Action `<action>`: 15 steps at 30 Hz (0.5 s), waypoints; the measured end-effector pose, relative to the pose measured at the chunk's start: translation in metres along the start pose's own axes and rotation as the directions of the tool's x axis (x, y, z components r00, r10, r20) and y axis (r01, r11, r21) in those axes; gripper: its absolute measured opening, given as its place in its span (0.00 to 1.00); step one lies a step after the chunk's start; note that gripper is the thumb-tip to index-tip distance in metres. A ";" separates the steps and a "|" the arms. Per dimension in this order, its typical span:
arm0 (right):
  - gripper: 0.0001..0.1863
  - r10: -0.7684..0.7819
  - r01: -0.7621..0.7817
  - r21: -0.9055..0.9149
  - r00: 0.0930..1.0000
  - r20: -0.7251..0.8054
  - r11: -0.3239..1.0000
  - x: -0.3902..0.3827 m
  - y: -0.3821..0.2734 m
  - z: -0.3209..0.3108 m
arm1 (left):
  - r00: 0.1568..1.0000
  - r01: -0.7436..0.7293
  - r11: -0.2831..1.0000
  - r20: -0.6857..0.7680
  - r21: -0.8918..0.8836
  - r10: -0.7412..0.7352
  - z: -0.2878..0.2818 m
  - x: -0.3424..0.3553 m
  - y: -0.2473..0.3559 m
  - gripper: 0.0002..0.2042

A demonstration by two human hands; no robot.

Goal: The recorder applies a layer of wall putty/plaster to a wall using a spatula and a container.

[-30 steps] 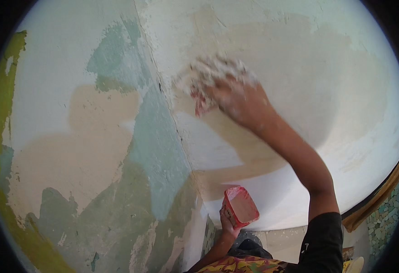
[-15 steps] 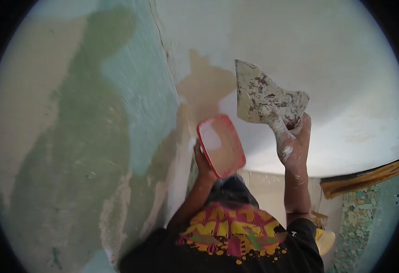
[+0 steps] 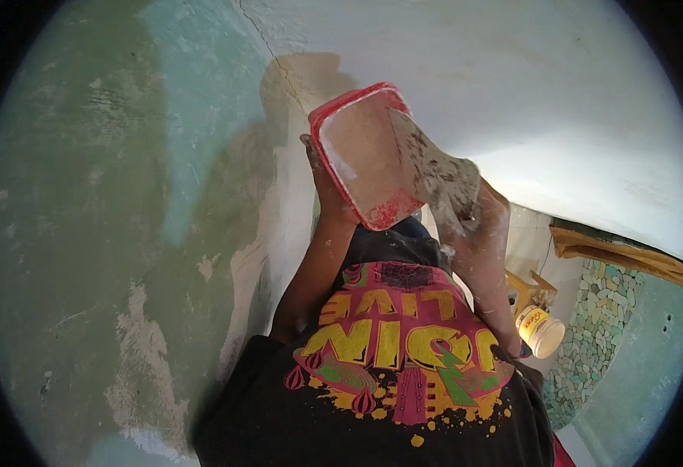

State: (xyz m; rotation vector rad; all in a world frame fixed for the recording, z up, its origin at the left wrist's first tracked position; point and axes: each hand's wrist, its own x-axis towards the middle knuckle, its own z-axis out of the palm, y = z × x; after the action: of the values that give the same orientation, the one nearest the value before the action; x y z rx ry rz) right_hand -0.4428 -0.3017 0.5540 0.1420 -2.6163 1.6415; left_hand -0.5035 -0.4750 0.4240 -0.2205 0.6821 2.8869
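A red rectangular plastic tub (image 3: pixel 394 208), smeared with whitish paste inside, is held up before my chest. My left hand (image 3: pixel 327 183) grips it by its left side, the thumb showing beside the rim and the other fingers hidden. In my right hand (image 3: pixel 475 226) is a wide putty knife (image 3: pixel 437 167), its blade crusted with dried filler and dark patches. The blade lies across the right side of the tub, its edge over the opening. Whether it touches the paste I cannot tell. Pale filler coats my right thumb.
On the left rises a patchy green and beige wall (image 3: pixel 193 156). A crack (image 3: pixel 267 47) runs along where it meets the white surface (image 3: pixel 528 86). Lower right are a yellow-labelled bucket (image 3: pixel 544 331), a wooden piece (image 3: pixel 622 255) and greenish stone paving (image 3: pixel 591 319).
The tub has come up and tilted in my left hand. My right hand has brought the putty knife down from the white surface to the tub's right side. The view has shifted too.
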 end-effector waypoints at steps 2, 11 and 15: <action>0.25 -0.080 0.081 -0.102 0.997 0.016 0.991 0.011 0.001 0.008 | 0.999 0.027 1.000 0.026 -0.007 -0.027 -0.004 0.006 -0.001 0.41; 0.23 -0.162 0.169 -0.231 0.986 0.047 0.958 0.055 0.027 0.048 | 0.999 -0.009 0.995 0.044 -0.104 0.014 0.001 0.026 -0.006 0.37; 0.23 -0.223 0.231 -0.198 0.973 0.061 0.953 0.053 0.036 0.055 | 0.998 -0.023 0.999 -0.059 -0.037 0.021 -0.001 0.021 -0.003 0.35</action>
State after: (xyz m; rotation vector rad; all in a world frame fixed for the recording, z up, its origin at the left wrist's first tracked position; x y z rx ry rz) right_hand -0.4990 -0.3380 0.5024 0.4508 -2.6572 1.3021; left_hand -0.5236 -0.4702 0.4176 -0.3050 0.6444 2.9265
